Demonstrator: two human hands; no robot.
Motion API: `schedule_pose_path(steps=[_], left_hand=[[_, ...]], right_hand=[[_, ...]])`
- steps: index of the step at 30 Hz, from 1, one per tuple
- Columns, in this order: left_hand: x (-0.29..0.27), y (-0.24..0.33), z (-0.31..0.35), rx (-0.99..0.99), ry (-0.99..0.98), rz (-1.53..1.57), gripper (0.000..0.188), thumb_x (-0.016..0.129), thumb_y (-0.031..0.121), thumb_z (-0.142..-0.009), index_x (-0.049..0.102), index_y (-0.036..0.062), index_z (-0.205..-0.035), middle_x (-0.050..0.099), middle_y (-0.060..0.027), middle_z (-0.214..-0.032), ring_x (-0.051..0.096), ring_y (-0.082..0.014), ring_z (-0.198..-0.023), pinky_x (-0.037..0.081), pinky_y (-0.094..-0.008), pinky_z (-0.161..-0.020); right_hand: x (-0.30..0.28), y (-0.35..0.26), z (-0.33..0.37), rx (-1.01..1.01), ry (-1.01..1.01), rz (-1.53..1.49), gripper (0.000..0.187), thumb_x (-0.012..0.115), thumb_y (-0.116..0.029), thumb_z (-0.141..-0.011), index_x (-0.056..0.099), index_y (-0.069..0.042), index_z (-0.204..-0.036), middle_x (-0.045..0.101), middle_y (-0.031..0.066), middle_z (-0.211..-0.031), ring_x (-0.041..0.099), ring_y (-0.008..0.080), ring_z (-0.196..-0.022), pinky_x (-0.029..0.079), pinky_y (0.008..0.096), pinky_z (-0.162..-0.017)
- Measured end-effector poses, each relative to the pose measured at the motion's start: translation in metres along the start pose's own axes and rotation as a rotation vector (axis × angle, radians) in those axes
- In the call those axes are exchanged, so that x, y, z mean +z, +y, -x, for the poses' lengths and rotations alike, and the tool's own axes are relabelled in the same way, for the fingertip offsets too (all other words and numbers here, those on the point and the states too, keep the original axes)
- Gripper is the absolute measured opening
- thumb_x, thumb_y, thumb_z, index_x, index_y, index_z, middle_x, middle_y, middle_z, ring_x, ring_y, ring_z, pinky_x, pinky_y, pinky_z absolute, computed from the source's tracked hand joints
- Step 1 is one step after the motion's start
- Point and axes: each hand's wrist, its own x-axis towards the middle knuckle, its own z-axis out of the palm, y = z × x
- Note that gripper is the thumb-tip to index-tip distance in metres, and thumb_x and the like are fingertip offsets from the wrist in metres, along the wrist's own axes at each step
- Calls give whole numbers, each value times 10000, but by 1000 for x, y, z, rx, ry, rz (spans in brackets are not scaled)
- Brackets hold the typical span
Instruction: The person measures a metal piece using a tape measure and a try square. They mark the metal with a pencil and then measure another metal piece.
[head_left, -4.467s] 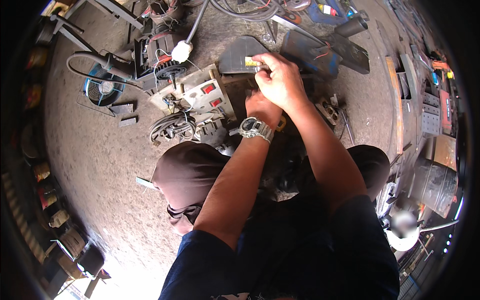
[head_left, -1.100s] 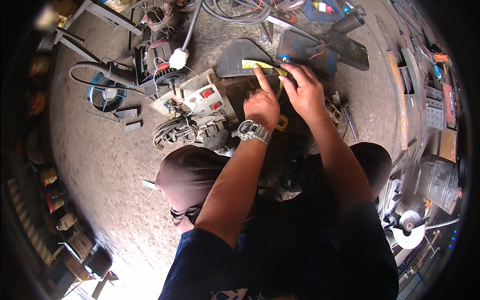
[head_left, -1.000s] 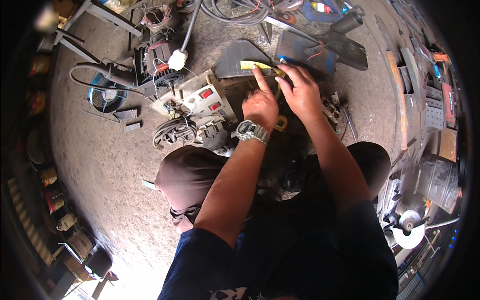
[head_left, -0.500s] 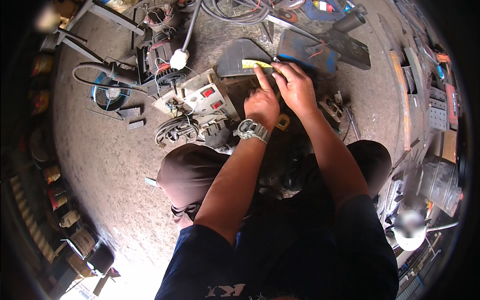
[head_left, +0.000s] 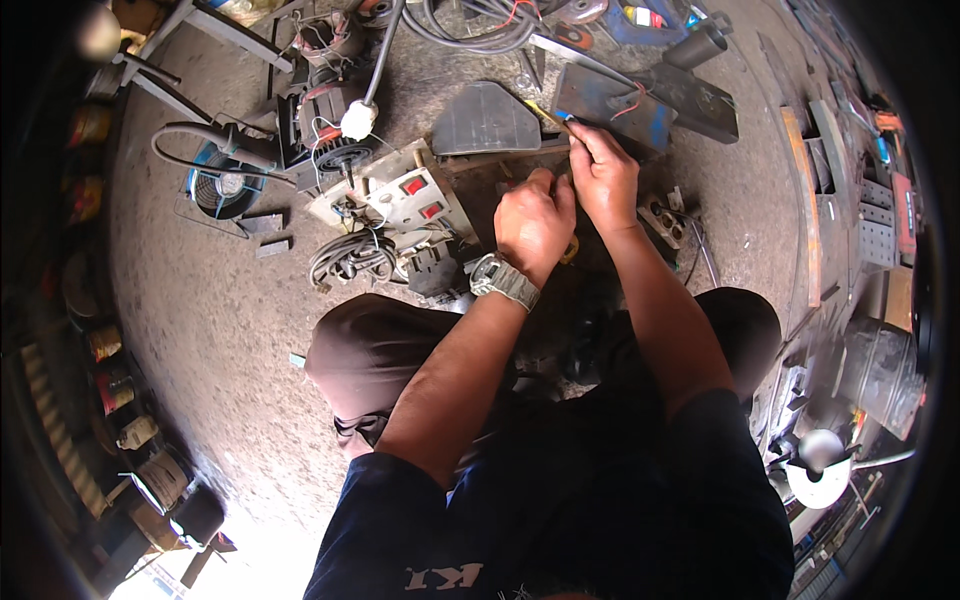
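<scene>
A dark grey metal plate (head_left: 486,120) with a rounded, angled outline lies flat in front of me. Just below its near edge is my left hand (head_left: 533,222), fingers curled closed; what they hold is hidden. Part of a yellow tape measure (head_left: 570,250) shows beside that hand, low in the shadow. A short length of yellow tape blade (head_left: 542,112) slants past the plate's right edge. My right hand (head_left: 606,178) is closed in a pinch on a thin pen (head_left: 565,117) with a blue end, near the dark metal box (head_left: 612,103).
At left stand a machine with red switches (head_left: 413,186), a motor (head_left: 325,118) and a blue fan (head_left: 222,185). Coiled cable (head_left: 480,35) lies at the far side, near a blue tray (head_left: 648,22). A socket strip (head_left: 662,220) sits right of my right hand.
My left hand has drawn back toward me off the plate, its pointing finger now curled. The yellow blade has left the plate's face. My right hand has shifted slightly right.
</scene>
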Motion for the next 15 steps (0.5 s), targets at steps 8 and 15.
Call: schedule_pose_path(steps=[8, 15], left_hand=[[9, -20, -18, -593, -26, 701, 450, 674, 109, -980, 539, -104, -1352, 711, -155, -1181, 684, -192, -945, 581, -340, -768], [10, -27, -24, -750, 14, 1013, 422, 675, 100, -969, 540, -69, -1331, 700, -115, -1113, 653, -148, -853, 538, -300, -691]], right_hand=[[-5, -3, 5, -41, -2, -48, 149, 707, -88, -996, 748, -13, -1118, 759, 141, -1026, 754, 308, -896, 589, 364, -791], [-6, -5, 6, -13, -21, -70, 134, 710, -90, -982, 751, -33, -1096, 751, 144, -1019, 747, 346, -902, 592, 394, -783]])
